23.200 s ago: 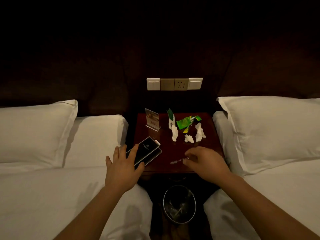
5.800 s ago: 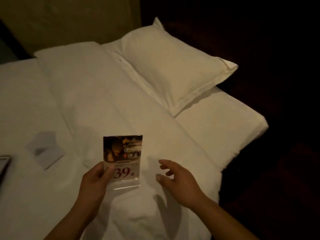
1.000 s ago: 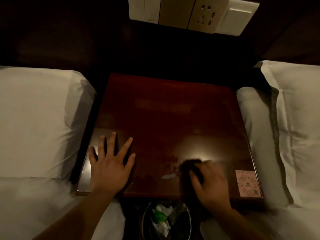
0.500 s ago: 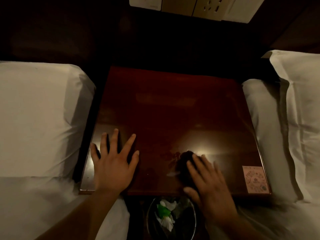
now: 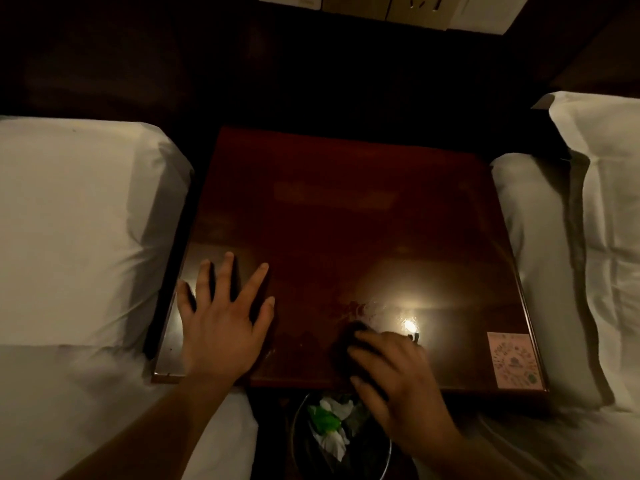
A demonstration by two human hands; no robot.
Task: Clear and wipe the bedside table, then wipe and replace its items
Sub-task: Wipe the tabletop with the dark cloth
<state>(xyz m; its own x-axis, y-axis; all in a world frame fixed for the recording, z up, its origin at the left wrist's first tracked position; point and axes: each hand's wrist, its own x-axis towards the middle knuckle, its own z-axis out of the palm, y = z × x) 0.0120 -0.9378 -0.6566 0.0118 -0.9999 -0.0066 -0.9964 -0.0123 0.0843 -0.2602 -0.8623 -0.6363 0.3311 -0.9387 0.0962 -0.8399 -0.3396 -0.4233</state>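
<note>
**Both hands on the bedside table, the right one on a cloth**

The bedside table (image 5: 346,220) stands between two white beds, its dark red, glossy top showing a bright spot of reflected light close to the near edge.

The left hand (image 5: 221,327) lies flat, palm down, on the near left part of the top. Its fingers are straight and spread wide, the thumb angled out to the right, and it holds nothing. The forearm runs in from the near left, over the corner of the left bed (image 5: 69,220).

The right hand (image 5: 398,386) sits at the near edge, right of centre. Its fingers are bent over a dark cloth (image 5: 349,336), the thumb on the wad's near side, pressing it onto the wood. The hand is slightly blurred. The wrist comes in from the near right.

A pink sticker (image 5: 514,360) lies flat in the near right corner of the top. Below the near edge, between the arms, stands a waste bin (image 5: 298,427) holding white tissues and a green wrapper (image 5: 325,419). A switch panel (image 5: 391,8) is on the far wall, and a pillow (image 5: 606,202) lies on the right.
</note>
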